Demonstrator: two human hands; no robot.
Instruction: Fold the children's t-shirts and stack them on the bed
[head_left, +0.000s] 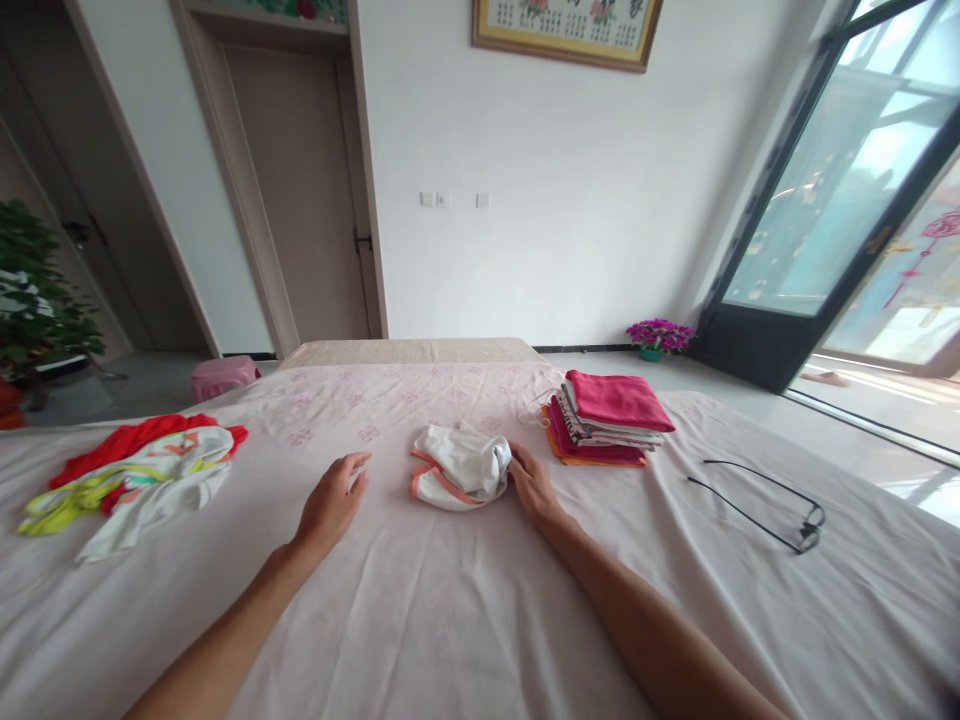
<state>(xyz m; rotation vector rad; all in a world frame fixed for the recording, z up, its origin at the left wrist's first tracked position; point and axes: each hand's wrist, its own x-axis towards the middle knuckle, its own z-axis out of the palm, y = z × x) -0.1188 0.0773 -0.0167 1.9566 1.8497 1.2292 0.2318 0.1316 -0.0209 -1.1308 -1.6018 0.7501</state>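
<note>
A small white garment with orange-pink trim (459,466) lies bunched on the pale bedsheet in front of me. My right hand (534,484) is at its right edge, fingers closed on the cloth; the fingertips are partly hidden behind it. To the left of the garment, my left hand (335,497) hovers over or rests on the sheet, holding nothing, with thumb and fingers apart. Just beyond my right hand stands a stack of folded clothes (611,415) with a deep pink piece on top.
Crumpled red, white and yellow clothes (150,470) lie at the left. Black-framed glasses (780,510) rest on the sheet (420,620) at the right. Past the bed are a pink stool (224,376), potted purple flowers (660,337) and a glass door (817,200).
</note>
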